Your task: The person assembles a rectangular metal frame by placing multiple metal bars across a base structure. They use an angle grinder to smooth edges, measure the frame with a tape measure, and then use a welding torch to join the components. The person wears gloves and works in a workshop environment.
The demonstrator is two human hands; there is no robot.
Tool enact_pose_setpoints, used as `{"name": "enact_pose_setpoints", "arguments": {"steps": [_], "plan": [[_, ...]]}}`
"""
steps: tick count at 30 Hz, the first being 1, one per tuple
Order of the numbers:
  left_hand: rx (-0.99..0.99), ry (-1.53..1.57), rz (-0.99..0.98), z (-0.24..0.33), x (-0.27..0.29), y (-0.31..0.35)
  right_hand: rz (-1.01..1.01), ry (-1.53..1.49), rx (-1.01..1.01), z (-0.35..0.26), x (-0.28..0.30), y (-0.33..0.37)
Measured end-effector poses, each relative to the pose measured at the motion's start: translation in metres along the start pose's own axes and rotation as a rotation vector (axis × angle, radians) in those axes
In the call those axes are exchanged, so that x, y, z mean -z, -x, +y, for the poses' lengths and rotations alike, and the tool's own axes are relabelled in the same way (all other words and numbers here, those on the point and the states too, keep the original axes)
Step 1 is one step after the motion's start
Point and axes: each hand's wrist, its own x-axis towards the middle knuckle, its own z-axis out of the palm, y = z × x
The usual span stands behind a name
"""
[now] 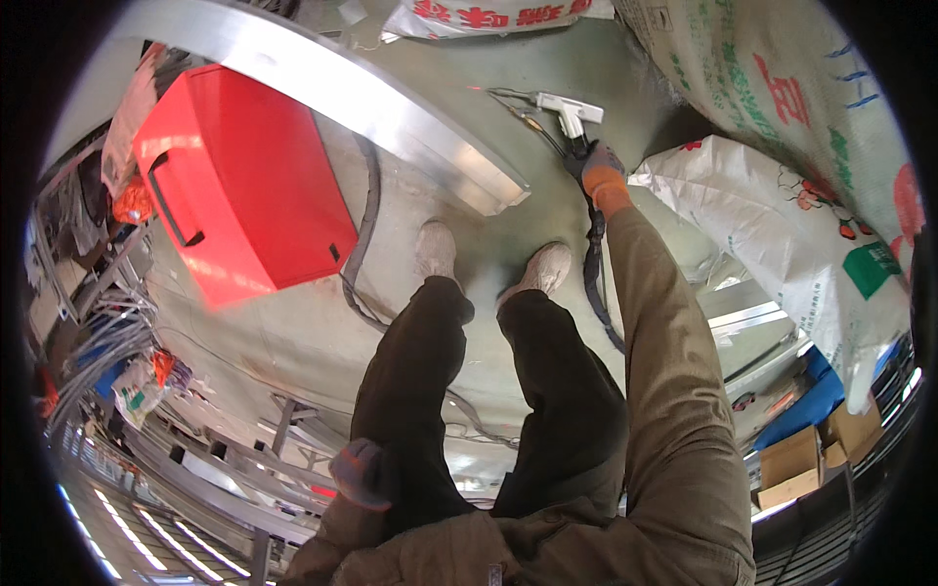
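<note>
My right hand (598, 168), in a dark glove with an orange cuff, is stretched forward and wrapped around the handle of a welding gun (567, 109). The gun has a pale body, and its thin nozzle and wire guide point left. A small red spot glows on the floor just beyond its tip. From the grip a thick black cable (592, 264) runs back beside my right forearm. My left hand (363, 474), gloved in grey, hangs by my left thigh, curled like a fist and slightly blurred; nothing shows in it.
A long silver metal beam (391, 98) crosses ahead at left, its end near my feet. Beside it stands a red metal cabinet (259, 186) with a black handle. White printed sacks (772, 225) crowd the right. Hoses cross the floor; cardboard boxes (791, 469) lie right.
</note>
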Motion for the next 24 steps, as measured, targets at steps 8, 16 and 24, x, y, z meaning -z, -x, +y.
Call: {"name": "enact_pose_setpoints", "arguments": {"steps": [8,16,24], "plan": [[0.066,-0.055,-0.012,-0.023,-0.032,0.054,-0.218,-0.204,0.246,0.043,0.124,0.14],[0.532,0.251,-0.137,-0.04,-0.037,0.06,-0.175,-0.426,-0.171,0.11,0.209,0.383],[0.225,0.001,-0.385,-0.148,0.034,0.045,0.327,-0.785,-0.368,0.119,0.228,0.677]]}}
